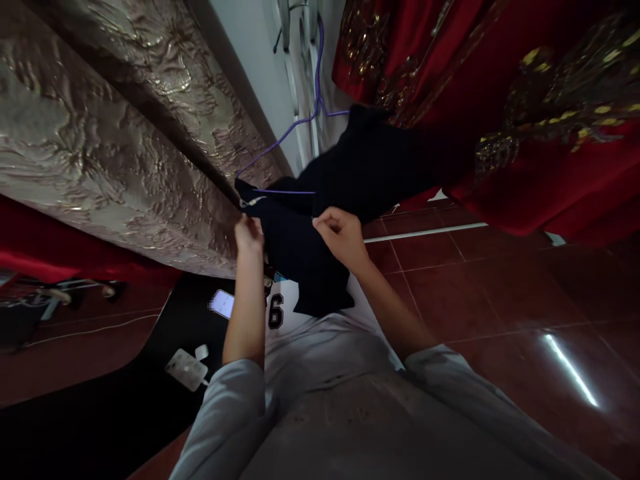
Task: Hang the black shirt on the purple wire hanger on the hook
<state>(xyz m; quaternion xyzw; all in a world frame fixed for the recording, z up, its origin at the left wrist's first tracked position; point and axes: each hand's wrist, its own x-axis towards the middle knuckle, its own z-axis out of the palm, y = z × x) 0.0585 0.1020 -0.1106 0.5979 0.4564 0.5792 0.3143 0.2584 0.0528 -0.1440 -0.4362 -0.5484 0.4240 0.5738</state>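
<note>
A dark navy garment (300,240) hangs in front of me on a thin purple hanger (280,143). The hanger's neck rises along a white metal rack (311,73). My left hand (249,235) is closed at the garment's left edge, just below the hanger's left end. Thumb and fingers of my right hand (343,235) pinch the dark cloth near its middle, below the purple bar. The garment's lower end hangs over my lap, and its right side merges with dark cloth behind it, so its full shape cannot be made out.
Beige textured curtain-like fabric (150,133) hangs at the left. Red cloth with gold sequins (500,133) fills the right. On a black surface (115,387) lie a phone with a lit screen (223,303) and a pale phone-like object (186,370). The floor is red tile (480,287).
</note>
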